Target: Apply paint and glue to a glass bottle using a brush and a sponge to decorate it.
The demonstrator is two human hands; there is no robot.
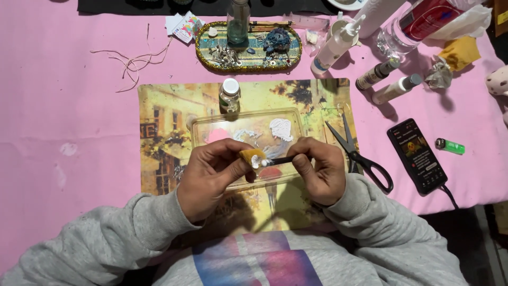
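Pinching yellow piece (250, 155), left hand (211, 175), brush (280, 160)

pink table (63, 106) | placemat (159, 106) | scissors (357, 153) | phone (418, 155) | lighter (450, 146)

A pink cloth (63, 106) is covering my worktop, with dark floor (487, 238) showing at its right edge.
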